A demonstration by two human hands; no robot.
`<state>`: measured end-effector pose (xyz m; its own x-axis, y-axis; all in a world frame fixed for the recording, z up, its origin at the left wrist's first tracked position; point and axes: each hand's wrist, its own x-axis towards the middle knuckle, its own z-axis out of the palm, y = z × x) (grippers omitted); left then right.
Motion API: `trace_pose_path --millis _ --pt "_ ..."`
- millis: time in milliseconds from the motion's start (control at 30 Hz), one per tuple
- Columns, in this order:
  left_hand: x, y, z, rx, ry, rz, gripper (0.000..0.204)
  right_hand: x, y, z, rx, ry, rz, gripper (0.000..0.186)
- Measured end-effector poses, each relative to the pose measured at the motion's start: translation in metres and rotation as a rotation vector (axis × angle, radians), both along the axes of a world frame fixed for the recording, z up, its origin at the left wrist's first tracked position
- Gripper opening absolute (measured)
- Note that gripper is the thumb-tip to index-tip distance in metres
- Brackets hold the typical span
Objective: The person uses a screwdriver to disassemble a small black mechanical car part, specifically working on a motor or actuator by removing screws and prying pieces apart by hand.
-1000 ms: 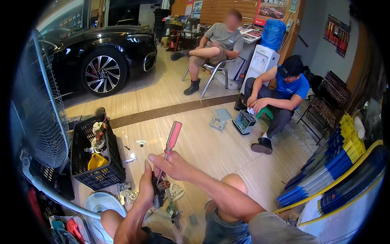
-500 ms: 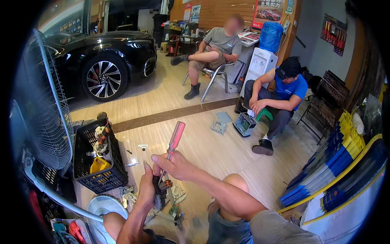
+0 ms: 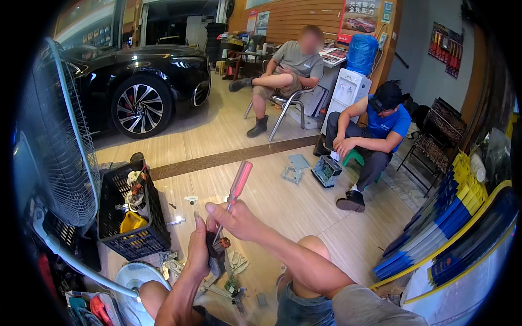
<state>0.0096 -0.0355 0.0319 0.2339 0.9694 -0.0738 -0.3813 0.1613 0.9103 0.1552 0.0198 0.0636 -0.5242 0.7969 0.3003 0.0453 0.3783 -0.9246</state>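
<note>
My right hand (image 3: 238, 219) is closed around a screwdriver with a see-through red handle (image 3: 240, 180). The handle points up and the thin shaft slants down past my fingers. My left hand (image 3: 198, 253) grips a dark part (image 3: 216, 257) with orange-brown pieces at one side, perhaps copper windings; its exact kind I cannot make out. The screwdriver's shaft reaches this part, and its tip is hidden there. Both hands are close together above the floor, in front of my knees. Below them lie loose pale broken pieces and a green circuit board (image 3: 232, 284).
A black crate (image 3: 133, 247) holding parts stands left, beside a large fan (image 3: 60, 136) and its round base. Ahead, one person (image 3: 296, 62) sits on a chair; another in blue (image 3: 389, 122) sits near an opened metal box (image 3: 327, 171). A black car (image 3: 179, 70) stands behind.
The dark part in my left hand has tilted a little, and the screwdriver and my right hand have shifted slightly right. Both grips stay the same.
</note>
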Motion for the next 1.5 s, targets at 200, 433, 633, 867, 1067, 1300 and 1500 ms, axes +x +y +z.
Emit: trace_pose_path --millis 200,433,633,867,1067,1300,1500 --pt "0.008 0.006 -0.010 0.080 0.017 0.165 0.076 0.002 0.004 -0.001 0.036 0.021 -0.032 0.062" --pt "0.003 0.002 -0.005 0.072 -0.049 0.088 0.052 0.007 0.003 0.004 0.138 0.037 -0.061 0.047" --pt "0.009 0.001 0.001 0.054 -0.106 0.039 0.039 0.005 0.003 0.001 0.086 0.044 -0.091 0.051" --pt "0.009 0.006 0.008 0.004 -0.192 -0.013 0.032 0.009 0.001 0.014 0.192 0.125 -0.144 0.053" --pt "0.006 0.000 0.019 -0.018 -0.200 0.032 0.029 0.004 -0.002 0.015 0.207 0.052 -0.197 0.048" --pt "0.003 0.001 0.009 -0.115 -0.213 -0.091 0.032 -0.001 -0.011 0.017 0.207 0.173 -0.216 0.046" --pt "0.004 0.005 0.009 -0.116 -0.261 -0.124 0.031 0.000 -0.012 0.020 0.169 0.131 -0.222 0.056"
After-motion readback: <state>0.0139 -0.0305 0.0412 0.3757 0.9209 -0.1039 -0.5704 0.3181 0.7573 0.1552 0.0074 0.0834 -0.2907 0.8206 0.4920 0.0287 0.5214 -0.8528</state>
